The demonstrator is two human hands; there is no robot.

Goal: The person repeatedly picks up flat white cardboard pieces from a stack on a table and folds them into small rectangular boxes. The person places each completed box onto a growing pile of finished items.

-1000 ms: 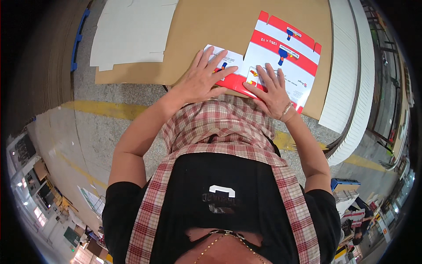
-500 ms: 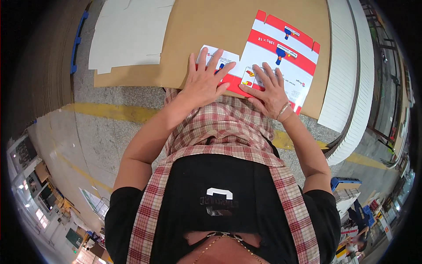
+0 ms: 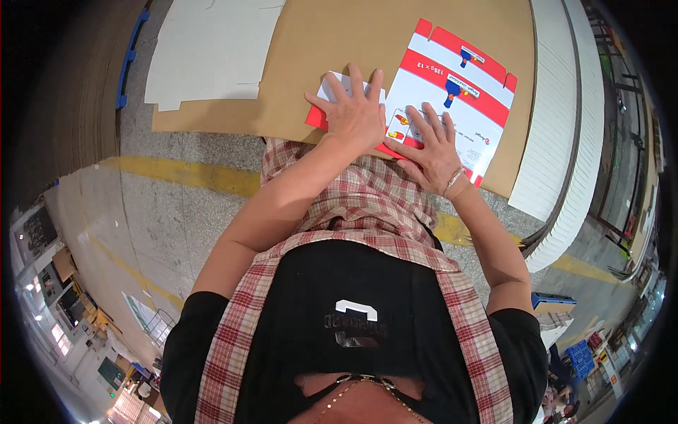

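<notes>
1. The red-and-white printed carton blank (image 3: 452, 99) lies on a broad brown board (image 3: 332, 28), near the board's close edge: a large panel to the right, a smaller one to the left.
2. The left hand (image 3: 355, 120) rests palm down on the smaller panel, its fingers spread apart and gripping nothing; the thumb appears tucked at the inner side.
3. The right hand (image 3: 436, 152) lies on the lower part of the large panel, fingers slightly apart, thumb out toward the left hand, pinching nothing.
4. The step in hand looks like pressing and steadying the blank. To do it well, the right palm should anchor the large panel without sliding, while the left hand spreads even pressure, square to the panel's edges, so that the card neither skews nor buckles.
5. The left hand covers much of the smaller panel and the place where the two panels meet, so I cannot tell how they join there, nor whether any crease is sharp.
6. Beyond, a white sheet (image 3: 212, 56) on the left and a curved white stack (image 3: 554, 127) on the right run partly out of view; the far lower corners are too small and warped to read.
</notes>
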